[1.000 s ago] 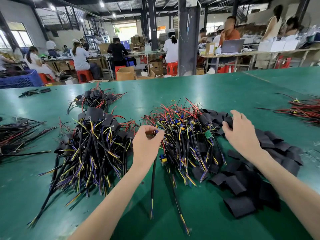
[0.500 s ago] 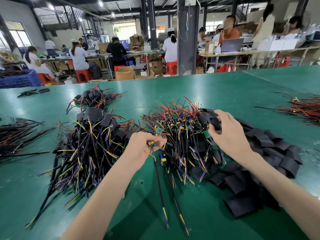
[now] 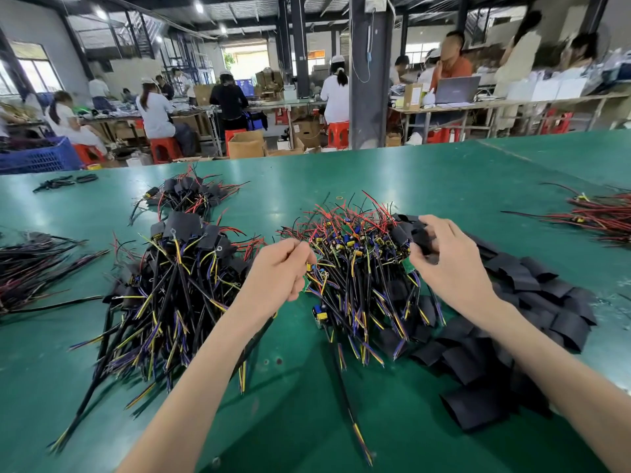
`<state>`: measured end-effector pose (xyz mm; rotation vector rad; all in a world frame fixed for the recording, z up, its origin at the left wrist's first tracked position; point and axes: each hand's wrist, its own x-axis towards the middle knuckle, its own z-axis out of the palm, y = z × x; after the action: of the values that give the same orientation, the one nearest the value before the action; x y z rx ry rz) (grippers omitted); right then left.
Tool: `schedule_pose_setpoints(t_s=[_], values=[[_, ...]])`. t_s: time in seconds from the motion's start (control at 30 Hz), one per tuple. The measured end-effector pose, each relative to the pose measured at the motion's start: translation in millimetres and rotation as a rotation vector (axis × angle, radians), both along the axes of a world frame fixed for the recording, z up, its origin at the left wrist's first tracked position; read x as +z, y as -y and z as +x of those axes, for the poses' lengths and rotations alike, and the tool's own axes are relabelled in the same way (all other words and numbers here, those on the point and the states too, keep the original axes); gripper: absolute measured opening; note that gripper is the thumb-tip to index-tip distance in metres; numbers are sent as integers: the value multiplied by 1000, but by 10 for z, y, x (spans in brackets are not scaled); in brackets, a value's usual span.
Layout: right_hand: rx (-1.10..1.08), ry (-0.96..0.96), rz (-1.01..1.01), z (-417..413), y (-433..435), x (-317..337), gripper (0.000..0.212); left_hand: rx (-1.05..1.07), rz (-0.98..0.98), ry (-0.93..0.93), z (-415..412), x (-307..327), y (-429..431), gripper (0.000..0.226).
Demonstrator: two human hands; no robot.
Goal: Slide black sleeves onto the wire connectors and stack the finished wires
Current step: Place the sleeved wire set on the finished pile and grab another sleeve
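Note:
My left hand (image 3: 281,271) is closed on the connector end of one black wire, whose cable (image 3: 249,349) hangs down under my wrist. My right hand (image 3: 444,257) pinches a black sleeve (image 3: 421,235) above the heap of unsleeved wires (image 3: 355,268) with red, yellow and blue leads. Loose black sleeves (image 3: 532,302) lie spread to the right of that heap. A pile of sleeved wires (image 3: 170,285) lies to the left of my left hand.
A smaller bundle of sleeved wires (image 3: 191,196) lies farther back on the green table (image 3: 426,172). Dark wires (image 3: 30,264) lie at the left edge and red ones (image 3: 604,216) at the right edge. People work at benches beyond the table.
My left hand has lifted a wire out of the middle heap. My right hand has moved left from the sleeve pile with a sleeve, and the hands are now closer together.

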<state>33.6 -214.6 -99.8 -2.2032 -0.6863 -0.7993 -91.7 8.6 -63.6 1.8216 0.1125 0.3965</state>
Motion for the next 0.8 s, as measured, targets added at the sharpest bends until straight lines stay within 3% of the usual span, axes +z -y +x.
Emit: schedule_pose_setpoints(t_s=[0.23,0.43,0.6,0.7,0.8], values=[[148,4,-109,-87,-43,1,33,-204,60,-72,-2,-135,-17,29],[246,-47,-54,-150,-61,29,35,-297,45,-32,-12,-184,20,24],[340,-131,42,-248,-122,76,36,-219,315,-13,12,-223,-11,29],[374,-163,52,-293,-138,100,35,-215,241,-19,46,-235,14,44],[377,-173,27,-320,-144,108,36,-199,149,-24,68,-262,32,43]])
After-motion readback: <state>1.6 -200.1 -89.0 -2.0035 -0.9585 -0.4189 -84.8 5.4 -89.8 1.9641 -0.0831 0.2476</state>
